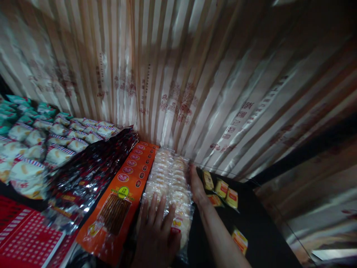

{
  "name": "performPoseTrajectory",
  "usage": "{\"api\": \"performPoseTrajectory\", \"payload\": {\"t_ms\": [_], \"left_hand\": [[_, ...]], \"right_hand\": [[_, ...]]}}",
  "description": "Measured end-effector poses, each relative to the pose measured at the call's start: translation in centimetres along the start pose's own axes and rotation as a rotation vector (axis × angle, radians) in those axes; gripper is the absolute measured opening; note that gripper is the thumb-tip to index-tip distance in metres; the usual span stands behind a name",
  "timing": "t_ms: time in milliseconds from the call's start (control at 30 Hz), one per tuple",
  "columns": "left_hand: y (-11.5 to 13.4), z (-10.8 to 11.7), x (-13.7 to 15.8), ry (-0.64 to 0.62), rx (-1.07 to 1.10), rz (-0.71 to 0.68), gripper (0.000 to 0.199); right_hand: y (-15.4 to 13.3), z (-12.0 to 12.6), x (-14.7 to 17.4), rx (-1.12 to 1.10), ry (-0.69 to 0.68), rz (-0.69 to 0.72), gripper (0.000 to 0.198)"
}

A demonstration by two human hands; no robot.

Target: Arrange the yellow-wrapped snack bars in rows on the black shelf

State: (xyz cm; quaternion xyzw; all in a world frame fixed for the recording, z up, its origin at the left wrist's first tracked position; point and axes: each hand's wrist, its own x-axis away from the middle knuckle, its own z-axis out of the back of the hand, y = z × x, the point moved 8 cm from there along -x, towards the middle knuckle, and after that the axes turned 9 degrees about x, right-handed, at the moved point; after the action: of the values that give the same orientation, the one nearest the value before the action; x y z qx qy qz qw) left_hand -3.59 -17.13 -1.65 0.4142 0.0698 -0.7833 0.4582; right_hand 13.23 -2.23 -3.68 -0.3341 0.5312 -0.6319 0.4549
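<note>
A long stack of clear-wrapped pale round crackers [169, 178] lies on a dark shelf [259, 227] at the bottom middle of the head view. My left hand [157, 234] rests flat on the near end of the stack, fingers spread. My right hand [196, 184] presses against the stack's right side, further back. An orange packet of brown sticks [122, 197] lies right beside the crackers on the left.
Dark red glossy packets [92, 175] and white-and-red striped snack bags [41, 149] fill the left. Several small yellow packets [223, 190] lie loose to the right of my right hand. Tall striped paper bags [178, 74] form a wall behind.
</note>
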Motion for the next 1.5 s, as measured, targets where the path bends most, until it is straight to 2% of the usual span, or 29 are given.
{"api": "performPoseTrajectory", "payload": {"t_ms": [133,267,500,600,667,800,933,1000,1100,1300,1500], "left_hand": [[-0.2,-0.1,0.0,0.028,0.031,0.019,0.053],[-0.2,-0.3,0.2,0.010,0.027,0.015,0.052],[-0.1,0.0,-0.1,0.001,0.008,-0.016,0.050],[-0.2,0.1,-0.1,0.018,0.022,-0.004,0.051],[-0.1,0.1,0.0,0.016,0.024,-0.004,0.051],[-0.1,0.5,0.1,0.046,0.019,0.001,0.048],[0.0,1.1,0.0,0.076,-0.005,0.000,0.045],[0.0,1.3,0.1,0.086,-0.017,-0.006,0.046],[0.1,1.4,0.2,0.088,-0.011,-0.006,0.047],[0.1,1.3,0.5,0.097,0.015,0.014,0.042],[0.5,1.6,0.7,0.132,0.005,-0.023,0.042]], "right_hand": [[-0.3,-1.4,0.2,-0.030,-0.080,-0.063,0.070],[0.5,-0.8,-0.3,-0.063,-0.042,-0.068,0.069],[2.3,-2.0,-2.0,-0.093,-0.185,-0.252,0.074],[1.9,-2.2,-2.0,-0.131,-0.210,-0.240,0.073],[1.4,-1.3,-1.5,-0.155,-0.157,-0.180,0.071],[1.1,2.3,1.7,-0.155,0.025,-0.088,0.075],[1.6,5.2,8.3,-0.025,0.144,-0.028,0.065],[2.5,5.4,11.6,0.100,0.142,-0.076,0.067],[4.0,3.9,14.9,0.254,0.071,-0.167,0.078],[4.3,1.1,15.3,0.320,0.002,-0.151,0.088],[3.5,1.6,15.4,0.294,-0.021,-0.180,0.093]]}}
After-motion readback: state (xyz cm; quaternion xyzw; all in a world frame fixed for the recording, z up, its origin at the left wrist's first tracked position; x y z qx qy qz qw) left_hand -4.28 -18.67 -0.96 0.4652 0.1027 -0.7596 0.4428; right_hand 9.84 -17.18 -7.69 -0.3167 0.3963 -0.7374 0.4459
